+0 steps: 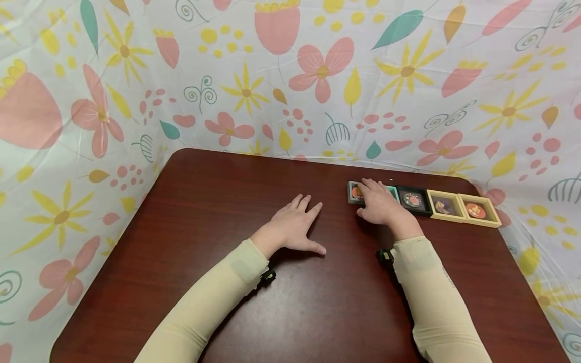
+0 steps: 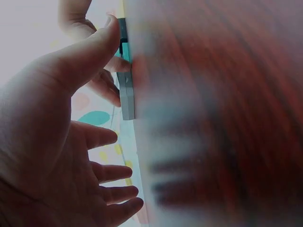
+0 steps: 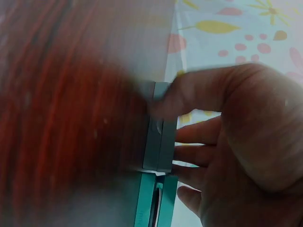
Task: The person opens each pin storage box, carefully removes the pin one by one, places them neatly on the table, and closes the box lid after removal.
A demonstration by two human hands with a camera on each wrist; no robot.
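Observation:
My right hand (image 1: 379,201) reaches over a small grey square box (image 1: 353,185) at the left end of a row of boxes. In the right wrist view its thumb lies across the near side of the grey box (image 3: 165,146), with the fingers along the top and far side. Part of an orange round picture shows inside, beside the fingers. A teal box (image 1: 393,191) adjoins it, mostly hidden under the hand. To the left, my left hand (image 1: 292,224) is held low over the table, fingers spread and thumb out, holding nothing.
Farther right in the row are a black box (image 1: 424,209) and two pale yellow ones, each with a round picture inside. They lie on a dark reddish-brown table (image 1: 218,191) near its back edge. A flower-printed curtain (image 1: 272,85) hangs behind and at both sides.

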